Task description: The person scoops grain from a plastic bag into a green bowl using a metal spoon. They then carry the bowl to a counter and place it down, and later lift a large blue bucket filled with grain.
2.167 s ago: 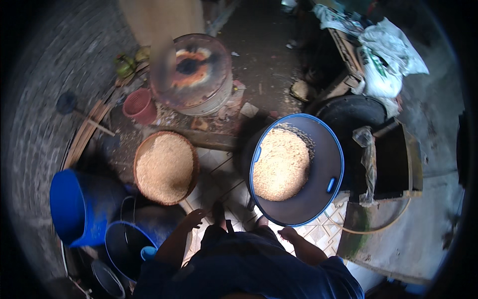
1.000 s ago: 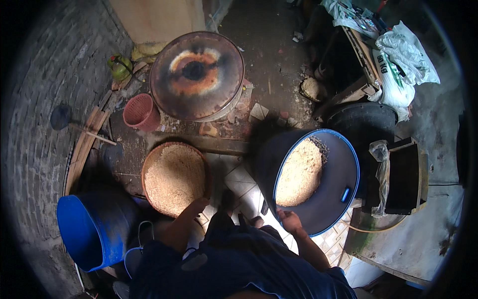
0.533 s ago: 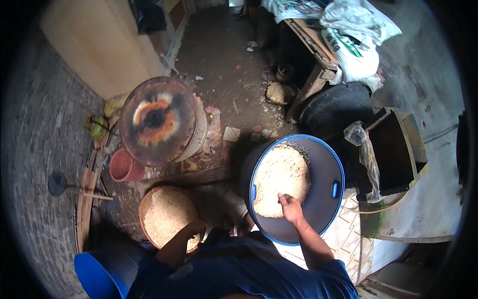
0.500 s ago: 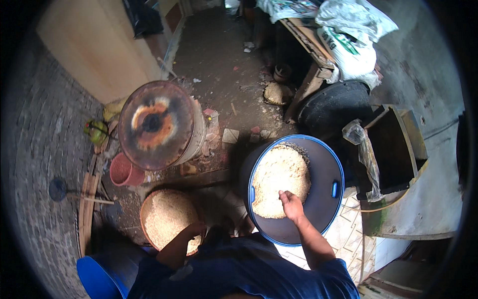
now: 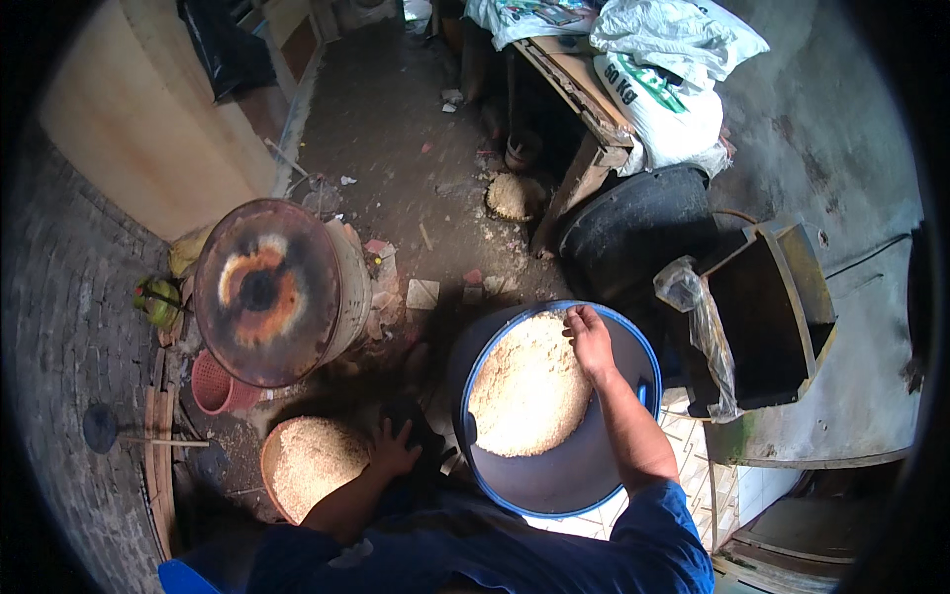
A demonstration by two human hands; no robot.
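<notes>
A blue-rimmed barrel point(image 5: 648, 342) stands before me, tilted, with pale, grainy material point(image 5: 529, 391) inside, brightly lit on its left. My right hand point(image 5: 591, 342) is over the far part of its opening, by the far edge of the pale heap. Its fingers are curled together; whatever they hold, if anything, is too small to make out. My left hand point(image 5: 394, 450) has its fingers spread and holds nothing, beside my dark-clothed leg. Just left of it is a round, reddish-brown basin point(image 5: 269, 465) of similar pale material, partly covered by my left forearm.
A rusty-lidded drum point(image 5: 262, 297) stands ahead left, with a red basket point(image 5: 223, 384) below it. On the right are a dark open box point(image 5: 762, 317) with a plastic bag on its edge and a black tub point(image 5: 633, 223). White sacks point(image 5: 668, 109) lie on a wooden table point(image 5: 584, 94).
My right hand has moved from the heap's near part toward the barrel's far rim. My left hand has come away from the basin toward my leg, fingers spreading. The view has shifted.
</notes>
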